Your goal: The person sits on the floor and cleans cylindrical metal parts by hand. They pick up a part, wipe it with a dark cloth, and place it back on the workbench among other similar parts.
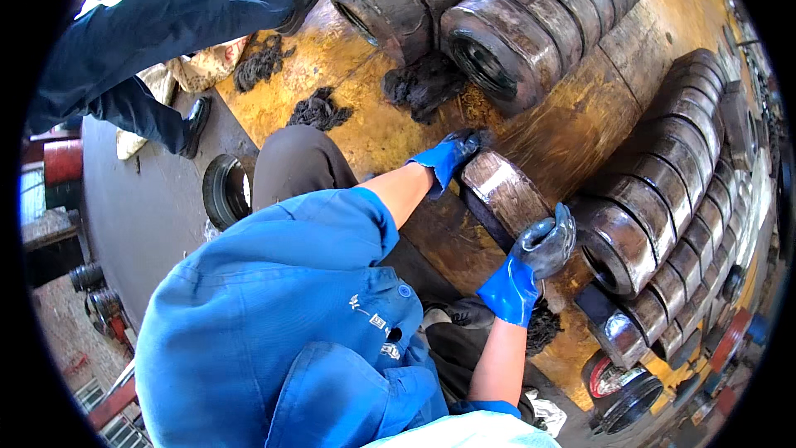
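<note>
Both my hands wear blue-cuffed gloves with dark, greasy palms and fingers. A thick, brown-stained metal ring (506,192) stands on edge between them on the oily yellow-brown surface. My left hand (454,155) is closed at the ring's far-left end, its fingertips partly hidden. At the near-right end is my right hand (543,247), its back against or close beside the ring. Its fingers curve upward, with a gap between them and the thumb and nothing visible inside. My knee (303,162) is bent to the left of the ring.
Rows of similar rings lie at the right (655,191) and far side (539,41). Black rag clumps (319,109) lie on the yellow surface. A dark ring (225,191) rests left of my knee. Another person's leg (174,33) reaches in at upper left.
</note>
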`<control>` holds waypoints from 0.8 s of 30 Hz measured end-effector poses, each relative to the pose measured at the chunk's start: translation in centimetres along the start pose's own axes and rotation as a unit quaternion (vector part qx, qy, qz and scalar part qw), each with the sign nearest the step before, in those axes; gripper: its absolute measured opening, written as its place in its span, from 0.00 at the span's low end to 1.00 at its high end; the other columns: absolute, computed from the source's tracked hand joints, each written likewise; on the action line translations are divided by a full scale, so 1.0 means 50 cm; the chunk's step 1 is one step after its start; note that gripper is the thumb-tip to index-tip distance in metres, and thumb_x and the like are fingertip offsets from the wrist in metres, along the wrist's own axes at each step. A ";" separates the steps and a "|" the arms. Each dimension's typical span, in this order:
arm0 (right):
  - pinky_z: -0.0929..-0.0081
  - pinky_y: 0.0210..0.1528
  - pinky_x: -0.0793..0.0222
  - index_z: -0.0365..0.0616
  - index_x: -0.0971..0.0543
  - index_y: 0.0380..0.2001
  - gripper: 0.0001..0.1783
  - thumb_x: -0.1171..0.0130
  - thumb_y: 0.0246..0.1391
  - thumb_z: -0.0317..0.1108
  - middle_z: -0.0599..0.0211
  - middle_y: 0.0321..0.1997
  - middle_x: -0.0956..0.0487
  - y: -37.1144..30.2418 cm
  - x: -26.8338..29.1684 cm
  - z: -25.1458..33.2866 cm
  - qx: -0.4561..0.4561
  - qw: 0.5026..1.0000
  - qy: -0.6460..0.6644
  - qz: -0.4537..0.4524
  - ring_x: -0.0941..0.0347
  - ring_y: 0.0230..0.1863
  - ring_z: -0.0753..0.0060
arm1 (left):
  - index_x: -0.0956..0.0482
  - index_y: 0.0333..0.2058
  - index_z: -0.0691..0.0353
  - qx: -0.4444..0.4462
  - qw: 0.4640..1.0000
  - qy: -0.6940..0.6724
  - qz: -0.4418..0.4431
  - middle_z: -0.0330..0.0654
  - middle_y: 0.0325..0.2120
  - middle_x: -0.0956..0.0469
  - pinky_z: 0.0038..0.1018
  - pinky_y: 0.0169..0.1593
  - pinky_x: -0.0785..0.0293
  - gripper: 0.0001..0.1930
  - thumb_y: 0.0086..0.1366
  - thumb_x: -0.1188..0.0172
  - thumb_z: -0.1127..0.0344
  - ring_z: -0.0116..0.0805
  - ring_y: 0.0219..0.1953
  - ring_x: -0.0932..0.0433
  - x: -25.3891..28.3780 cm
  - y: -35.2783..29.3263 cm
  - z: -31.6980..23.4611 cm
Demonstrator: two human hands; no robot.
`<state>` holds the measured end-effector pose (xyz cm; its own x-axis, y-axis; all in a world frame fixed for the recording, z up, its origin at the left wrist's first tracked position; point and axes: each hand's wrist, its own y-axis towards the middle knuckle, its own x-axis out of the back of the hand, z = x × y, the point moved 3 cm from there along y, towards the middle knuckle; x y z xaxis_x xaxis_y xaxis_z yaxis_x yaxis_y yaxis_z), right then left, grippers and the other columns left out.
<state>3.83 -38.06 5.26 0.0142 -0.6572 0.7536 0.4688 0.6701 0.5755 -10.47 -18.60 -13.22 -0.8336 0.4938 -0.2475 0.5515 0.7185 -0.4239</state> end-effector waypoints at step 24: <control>0.49 0.62 0.29 0.41 0.18 0.51 0.15 0.42 0.62 0.28 0.53 0.51 0.16 0.000 0.008 -0.009 -0.016 1.000 -0.004 -0.005 0.21 0.54 0.44 | 0.13 0.43 0.59 0.116 0.984 -0.135 0.019 0.39 0.40 0.14 0.36 0.47 0.24 0.13 0.71 0.36 0.56 0.37 0.41 0.20 0.026 0.096 0.157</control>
<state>4.25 -38.48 5.44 0.0018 -0.6608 0.7506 0.4972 0.6518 0.5727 -9.15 -18.33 -22.41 -0.8073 0.3475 -0.4769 0.5870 0.5550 -0.5894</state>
